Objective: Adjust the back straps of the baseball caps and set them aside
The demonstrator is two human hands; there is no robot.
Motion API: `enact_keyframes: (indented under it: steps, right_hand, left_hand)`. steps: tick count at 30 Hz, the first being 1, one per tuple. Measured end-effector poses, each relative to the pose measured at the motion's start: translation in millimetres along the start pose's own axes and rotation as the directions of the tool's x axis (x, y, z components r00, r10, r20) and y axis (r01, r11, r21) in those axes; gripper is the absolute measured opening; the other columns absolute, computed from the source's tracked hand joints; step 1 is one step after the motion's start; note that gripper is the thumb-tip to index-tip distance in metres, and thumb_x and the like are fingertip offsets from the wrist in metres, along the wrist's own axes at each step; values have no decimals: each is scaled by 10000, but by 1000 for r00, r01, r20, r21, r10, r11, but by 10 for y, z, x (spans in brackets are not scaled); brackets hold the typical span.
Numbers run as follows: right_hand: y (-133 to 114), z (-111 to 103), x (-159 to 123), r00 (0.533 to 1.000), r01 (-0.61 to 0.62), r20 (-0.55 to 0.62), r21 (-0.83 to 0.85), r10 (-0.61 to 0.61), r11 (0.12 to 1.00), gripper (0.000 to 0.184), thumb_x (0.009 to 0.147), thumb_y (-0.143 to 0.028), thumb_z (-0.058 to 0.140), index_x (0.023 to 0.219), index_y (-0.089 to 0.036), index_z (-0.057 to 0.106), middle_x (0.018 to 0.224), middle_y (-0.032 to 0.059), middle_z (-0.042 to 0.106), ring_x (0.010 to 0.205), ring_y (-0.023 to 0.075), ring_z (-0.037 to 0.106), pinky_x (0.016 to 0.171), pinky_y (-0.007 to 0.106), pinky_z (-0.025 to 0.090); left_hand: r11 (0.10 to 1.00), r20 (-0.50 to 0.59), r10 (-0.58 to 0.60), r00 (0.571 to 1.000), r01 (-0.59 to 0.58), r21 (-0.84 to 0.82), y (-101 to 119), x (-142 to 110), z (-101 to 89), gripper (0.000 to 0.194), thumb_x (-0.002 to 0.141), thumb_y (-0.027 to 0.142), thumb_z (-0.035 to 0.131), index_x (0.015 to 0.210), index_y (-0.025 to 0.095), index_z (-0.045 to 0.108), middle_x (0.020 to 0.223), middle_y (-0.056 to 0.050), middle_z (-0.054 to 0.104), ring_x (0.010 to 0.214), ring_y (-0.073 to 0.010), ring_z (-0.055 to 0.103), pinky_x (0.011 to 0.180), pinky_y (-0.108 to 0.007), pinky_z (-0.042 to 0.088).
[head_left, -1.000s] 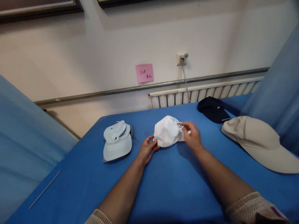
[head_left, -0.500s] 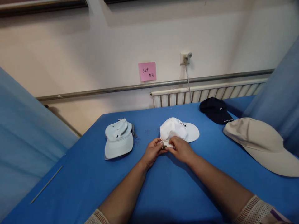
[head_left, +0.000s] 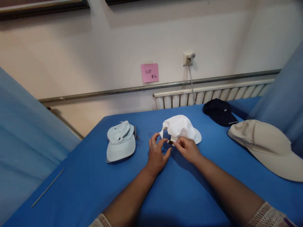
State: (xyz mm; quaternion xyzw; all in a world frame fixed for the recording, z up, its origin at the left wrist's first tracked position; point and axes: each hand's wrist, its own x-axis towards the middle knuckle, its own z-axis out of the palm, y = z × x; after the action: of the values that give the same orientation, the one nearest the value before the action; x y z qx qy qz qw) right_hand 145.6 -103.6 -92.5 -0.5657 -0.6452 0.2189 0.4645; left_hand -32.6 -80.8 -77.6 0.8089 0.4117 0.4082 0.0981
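Observation:
A white cap (head_left: 181,127) lies on the blue table (head_left: 165,189) with its back opening turned to me and its brim pointing away. My right hand (head_left: 187,148) pinches the cap's back strap, where a small dark buckle shows. My left hand (head_left: 157,153) hovers just left of the strap with its fingers spread and curved, holding nothing. The back of the cap is lifted a little off the cloth.
A pale blue cap (head_left: 120,142) lies to the left. At the far right sit a navy cap (head_left: 220,112) and a large beige cap (head_left: 265,145). Blue curtains hang on both sides. A radiator (head_left: 213,93) and a pink note (head_left: 149,72) are on the wall behind.
The white cap has been turned so its back faces me. Both hands came to the back strap; the left hand has since let go and opened while the right keeps its pinch.

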Motion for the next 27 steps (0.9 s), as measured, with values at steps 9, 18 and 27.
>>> enact_keyframes:
  steps: [9, 18, 27]
  right_hand:
    - [-72, -22, -45, 993, 70, -91, -58, -75, 996, 298, 894, -439, 502, 700, -216, 545, 596, -20, 593, 526, 127, 509, 545, 242, 368]
    - [-179, 99, -119, 996, 57, -70, 142, -47, 988, 320, 870, -438, 544, 649, -207, 533, 534, -39, 528, 490, 106, 462, 506, 228, 348]
    - [-169, 2, -124, 996, 77, -69, 296, -59, 952, 267, 938, -406, 429, 898, -203, 600, 659, 0, 599, 568, 138, 549, 564, 254, 434]
  left_hand:
    - [986, 194, 157, 968, -163, 15, 24, 2, -33, 381, 821, 283, 640, 1192, 240, 567, 1065, -68, 654, 1068, -246, 541, 1082, -492, 246]
    - [991, 245, 126, 961, -108, -84, 5, 28, 53, 157, 847, 268, 573, 967, 194, 642, 880, -61, 654, 879, -217, 562, 925, -393, 375]
    - [975, 255, 99, 962, -43, -216, -102, 24, -1, 291, 882, 217, 519, 1171, 206, 562, 1120, -82, 636, 1037, -209, 564, 952, -370, 403]
